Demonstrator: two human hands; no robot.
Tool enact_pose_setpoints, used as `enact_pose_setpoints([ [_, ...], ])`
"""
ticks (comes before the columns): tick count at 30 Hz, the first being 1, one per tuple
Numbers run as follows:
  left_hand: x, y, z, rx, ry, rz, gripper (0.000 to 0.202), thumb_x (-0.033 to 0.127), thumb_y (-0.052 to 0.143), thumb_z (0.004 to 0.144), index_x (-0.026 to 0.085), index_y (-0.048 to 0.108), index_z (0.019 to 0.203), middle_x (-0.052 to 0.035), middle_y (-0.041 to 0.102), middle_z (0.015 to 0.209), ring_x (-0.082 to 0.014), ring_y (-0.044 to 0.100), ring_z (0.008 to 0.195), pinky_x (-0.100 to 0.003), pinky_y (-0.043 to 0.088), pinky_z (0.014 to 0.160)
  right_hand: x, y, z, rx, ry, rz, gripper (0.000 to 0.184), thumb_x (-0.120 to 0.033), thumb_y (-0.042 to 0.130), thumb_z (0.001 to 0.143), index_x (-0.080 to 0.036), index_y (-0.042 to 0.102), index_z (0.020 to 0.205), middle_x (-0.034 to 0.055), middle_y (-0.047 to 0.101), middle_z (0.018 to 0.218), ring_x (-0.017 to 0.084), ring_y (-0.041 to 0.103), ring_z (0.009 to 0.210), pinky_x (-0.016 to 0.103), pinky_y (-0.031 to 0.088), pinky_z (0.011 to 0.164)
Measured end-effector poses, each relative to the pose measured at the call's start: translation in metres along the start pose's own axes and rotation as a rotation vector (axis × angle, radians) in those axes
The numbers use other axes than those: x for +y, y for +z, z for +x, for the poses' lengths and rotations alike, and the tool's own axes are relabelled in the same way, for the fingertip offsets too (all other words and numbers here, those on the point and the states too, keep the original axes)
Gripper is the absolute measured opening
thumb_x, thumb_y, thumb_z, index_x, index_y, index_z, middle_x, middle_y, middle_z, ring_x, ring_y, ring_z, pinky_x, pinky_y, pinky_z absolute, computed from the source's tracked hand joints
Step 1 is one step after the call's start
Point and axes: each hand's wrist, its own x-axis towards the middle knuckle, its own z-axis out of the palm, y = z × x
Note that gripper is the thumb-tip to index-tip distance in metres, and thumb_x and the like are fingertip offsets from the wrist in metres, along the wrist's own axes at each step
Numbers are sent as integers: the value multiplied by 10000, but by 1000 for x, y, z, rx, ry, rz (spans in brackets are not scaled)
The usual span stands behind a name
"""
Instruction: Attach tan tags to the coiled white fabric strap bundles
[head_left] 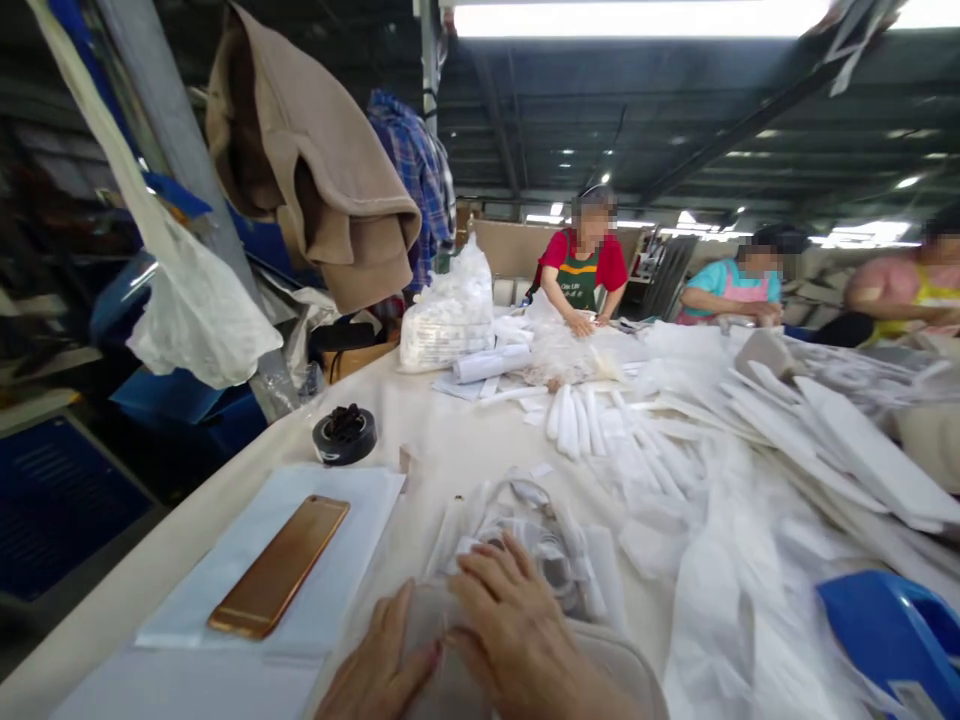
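A pale beige, soft bag-like piece [611, 665] with a rounded corner lies at the table's near edge, partly under both hands. My left hand [386, 655] grips its left side, the thumb over the top and the fingers along the edge. Across its upper part rests my right hand [514, 630], fingers stretched forward and lying flat, thumb out to the left. Just beyond the fingertips sits a bundle of grey straps and rings [555, 565] among clear plastic. What lies beneath my palms is hidden.
A gold phone [281, 565] lies on light blue sheets [360, 510] at left, near a black tape roll [345, 437]. White strips and sheets [720, 560] cover the right side, with a blue plastic object [889, 635]. Several co-workers, one in a green apron [577, 280], work across the table.
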Motion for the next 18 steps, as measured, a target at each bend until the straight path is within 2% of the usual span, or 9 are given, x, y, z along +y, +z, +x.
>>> enact_pose_setpoints([
  [2,5,-7,3,-38,-78,18,559,478,432,838,239,398,1342,-108,449,1384,-305,339,1323,-447,300,1095,14,-13,-50,174,148,-133,383,-299,533,876,-192,524,1243,115,581,1271,250,521,1203,437,471,996],
  [3,10,-11,5,-54,-135,19,577,491,428,833,205,403,1334,-121,442,1385,-297,353,1316,-428,295,1098,23,-14,-76,241,298,-192,419,-304,500,890,-142,499,1277,162,541,1313,264,506,1226,419,496,969],
  [4,17,-15,7,-65,-173,21,588,502,417,829,174,413,1317,-135,438,1382,-290,363,1310,-412,290,1099,31,-13,-100,255,426,-204,436,-330,489,895,-90,511,1259,198,560,1281,274,538,1194,406,516,943],
  [5,26,-19,9,-72,-191,19,588,512,412,820,157,431,1288,-144,439,1375,-284,369,1306,-397,281,1100,39,-9,-121,209,513,-152,449,-356,476,900,-61,528,1235,208,609,1212,263,593,1126,374,543,902],
  [7,45,-27,10,-63,-216,-31,578,532,433,779,136,480,1196,-169,461,1340,-295,377,1296,-390,263,1099,47,-2,-145,143,714,36,513,-411,433,915,-66,480,1292,194,575,1266,246,571,1153,371,529,923],
  [9,65,-34,10,-51,-251,-114,592,565,451,730,108,501,1103,-209,506,1262,-333,417,1254,-412,285,1076,46,3,-149,158,898,230,595,-476,409,909,-77,419,1350,188,495,1350,251,501,1220,400,478,984],
  [11,81,-40,7,-56,-286,-196,626,599,459,696,93,496,1063,-226,548,1192,-356,470,1197,-429,336,1036,42,3,-140,214,1025,404,686,-528,429,877,-46,392,1365,213,435,1391,277,437,1271,433,412,1038],
  [14,96,-47,1,-132,-268,-312,641,619,450,689,113,497,1080,-179,607,1148,-314,562,1098,-391,446,936,38,-3,-127,199,1090,606,829,-589,463,811,25,366,1359,254,403,1402,313,404,1301,456,334,1085],
  [18,100,-52,-4,-223,-253,-566,667,619,588,621,126,540,1067,-122,667,1070,-290,599,1039,-343,493,854,36,-12,-120,114,1131,549,952,-671,410,736,48,356,1356,258,397,1407,326,342,1340,434,258,1124],
])
